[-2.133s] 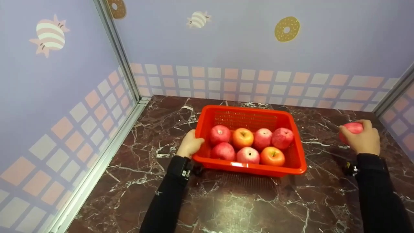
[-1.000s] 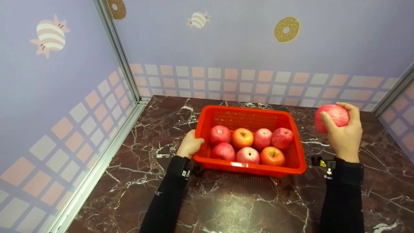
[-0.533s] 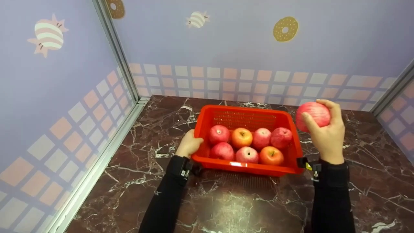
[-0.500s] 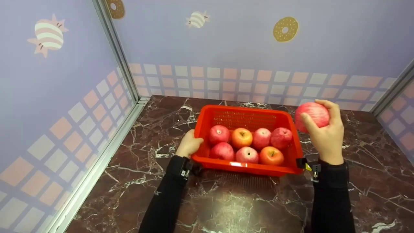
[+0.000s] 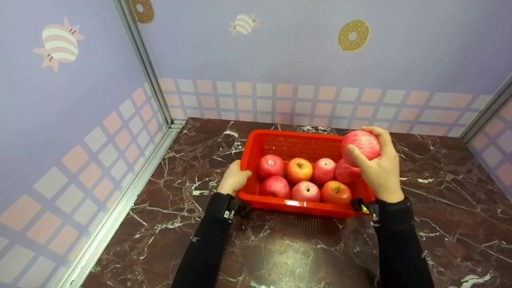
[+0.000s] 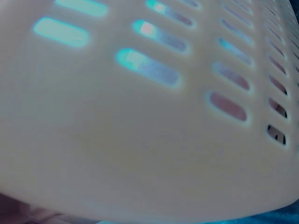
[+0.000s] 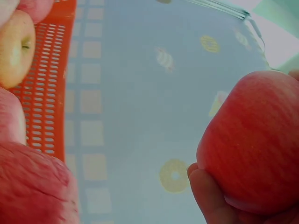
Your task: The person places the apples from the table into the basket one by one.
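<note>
A red plastic basket with slotted walls stands on the dark marbled table, holding several red and yellow apples in two rows. My left hand grips its left rim, thumb over the edge. In the left wrist view the basket's slotted wall fills nearly the whole picture. My right hand holds a pinkish-red apple between thumb and fingers, over the basket's right end. That held apple appears large in the right wrist view, and it partly hides a wrinkled red apple in the head view.
Brown marbled tabletop extends around the basket. A lilac wall with printed sweets and doughnuts closes off the back, and another panel with a metal rail along its foot bounds the left side.
My right hand has lifted the apple from the table's right side and carried it leftward to above the basket's right end. The left hand and basket have stayed in place.
</note>
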Motion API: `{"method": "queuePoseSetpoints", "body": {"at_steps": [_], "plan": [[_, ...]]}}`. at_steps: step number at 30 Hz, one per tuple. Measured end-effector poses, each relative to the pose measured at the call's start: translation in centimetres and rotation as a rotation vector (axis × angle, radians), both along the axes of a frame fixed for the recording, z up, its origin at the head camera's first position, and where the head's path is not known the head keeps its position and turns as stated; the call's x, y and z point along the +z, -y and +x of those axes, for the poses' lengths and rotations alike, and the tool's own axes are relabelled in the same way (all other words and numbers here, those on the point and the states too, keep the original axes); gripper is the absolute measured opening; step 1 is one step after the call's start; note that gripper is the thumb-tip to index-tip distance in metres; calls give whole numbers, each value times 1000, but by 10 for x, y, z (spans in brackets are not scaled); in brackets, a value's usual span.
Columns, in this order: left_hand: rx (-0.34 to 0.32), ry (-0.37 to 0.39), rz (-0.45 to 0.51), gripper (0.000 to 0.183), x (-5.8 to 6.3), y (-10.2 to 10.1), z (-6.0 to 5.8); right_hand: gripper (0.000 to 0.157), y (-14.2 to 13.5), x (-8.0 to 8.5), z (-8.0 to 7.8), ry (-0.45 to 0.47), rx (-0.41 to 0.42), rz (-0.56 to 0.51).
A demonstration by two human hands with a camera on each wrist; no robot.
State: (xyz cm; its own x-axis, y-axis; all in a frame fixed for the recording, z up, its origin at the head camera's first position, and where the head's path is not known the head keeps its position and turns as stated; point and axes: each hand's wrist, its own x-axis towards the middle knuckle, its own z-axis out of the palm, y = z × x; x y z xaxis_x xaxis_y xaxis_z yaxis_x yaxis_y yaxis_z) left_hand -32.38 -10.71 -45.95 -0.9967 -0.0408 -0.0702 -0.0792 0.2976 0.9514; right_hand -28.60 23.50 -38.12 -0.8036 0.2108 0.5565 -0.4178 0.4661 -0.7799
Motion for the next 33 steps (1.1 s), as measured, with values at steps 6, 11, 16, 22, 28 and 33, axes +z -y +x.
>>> {"method": "queuePoseSetpoints", "body": {"at_steps": [6,11,16,22,28,33], "plan": [[3,-1,-16,44,1,0,1,52,7,-9,-10,19,24,60],[14,-2,-25,40,-2,0,2,52,10,-13,-16,41,55,90],[12,1,-21,39,1,-1,0,52,13,-9,-30,65,101,140],[5,2,-17,40,2,0,0,52,18,-9,-52,115,174,277],[10,1,-21,39,2,0,0,54,26,-17,-64,219,219,399],[4,-5,-1,40,1,-1,0,56,32,-24,-72,281,252,531]]}}
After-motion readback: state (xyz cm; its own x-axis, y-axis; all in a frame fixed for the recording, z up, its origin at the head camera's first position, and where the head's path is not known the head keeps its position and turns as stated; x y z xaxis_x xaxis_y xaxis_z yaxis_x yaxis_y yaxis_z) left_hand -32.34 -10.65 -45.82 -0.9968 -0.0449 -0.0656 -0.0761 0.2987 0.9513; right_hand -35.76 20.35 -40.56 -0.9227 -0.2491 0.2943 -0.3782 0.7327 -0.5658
